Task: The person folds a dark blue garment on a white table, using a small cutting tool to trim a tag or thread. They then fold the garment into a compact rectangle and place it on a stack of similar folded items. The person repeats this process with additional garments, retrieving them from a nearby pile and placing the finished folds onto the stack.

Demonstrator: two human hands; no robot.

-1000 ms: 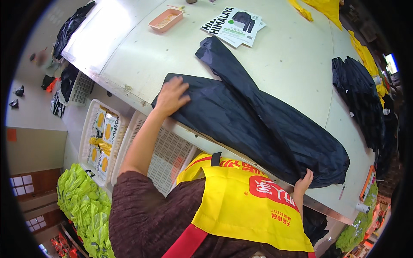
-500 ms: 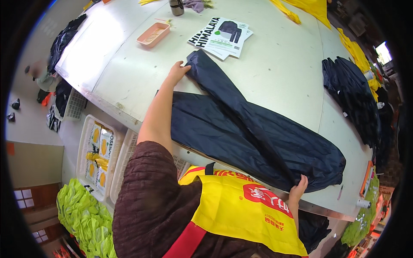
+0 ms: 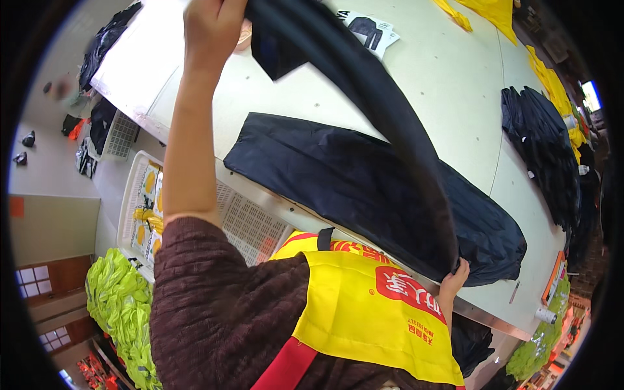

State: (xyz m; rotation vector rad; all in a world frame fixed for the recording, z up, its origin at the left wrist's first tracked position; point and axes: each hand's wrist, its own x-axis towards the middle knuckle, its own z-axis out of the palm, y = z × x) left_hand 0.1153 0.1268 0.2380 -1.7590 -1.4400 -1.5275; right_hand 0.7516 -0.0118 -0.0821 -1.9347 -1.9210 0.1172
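Left hand (image 3: 213, 29) high at the far left now, closed on the end of a long strip (image 3: 390, 97) of the dark navy rain garment (image 3: 305, 149), partly cut off by the frame! Half a second ago that strip lay down; now it arcs clear of the pale surface (image 3: 468, 104), so the layers part along most of its length. Right hand (image 3: 456, 276) pinches the strip's other end at the near right. The rest of the garment stretches along the surface's near edge: thin, slick cloth, faint sheen, squared at left, puffed and crumpled at right. Flat, crisp-edged printed sheets (image 3: 374, 32) lie beyond.
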